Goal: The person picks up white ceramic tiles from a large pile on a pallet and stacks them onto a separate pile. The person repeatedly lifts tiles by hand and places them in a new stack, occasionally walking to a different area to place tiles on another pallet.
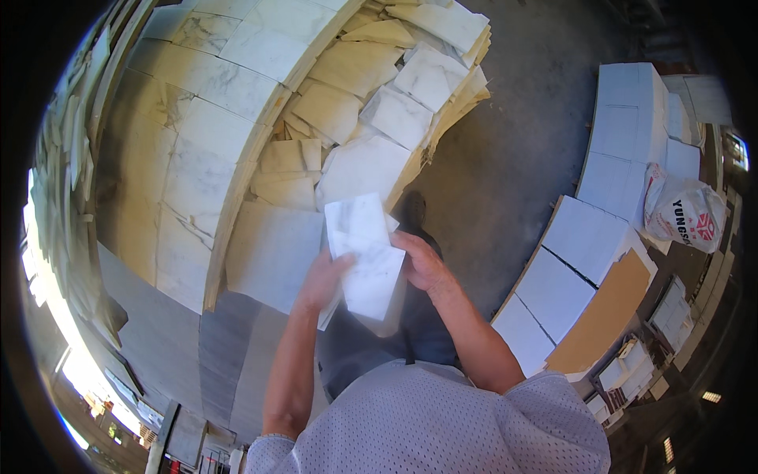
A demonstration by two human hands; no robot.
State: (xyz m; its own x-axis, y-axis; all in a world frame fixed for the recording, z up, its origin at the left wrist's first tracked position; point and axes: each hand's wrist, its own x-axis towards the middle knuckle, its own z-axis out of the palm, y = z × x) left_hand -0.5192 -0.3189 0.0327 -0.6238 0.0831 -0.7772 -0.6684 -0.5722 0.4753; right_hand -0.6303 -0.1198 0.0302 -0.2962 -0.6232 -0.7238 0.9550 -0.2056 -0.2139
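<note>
Here a white marble tile [363, 253] is gripped at chest height, left hand [322, 278] and right hand [422, 263] clamped on opposite edges. Bare concrete floor [497, 158] lies open between the stacked marble slabs [260, 118] and white tile rows [588, 237].

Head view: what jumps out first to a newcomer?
The white marble tile at centre, held at its edges by the left hand and right hand. Behind it, upper left, a heap of cut marble slabs. At right, a white printed sack sits on stacked white tiles.
</note>
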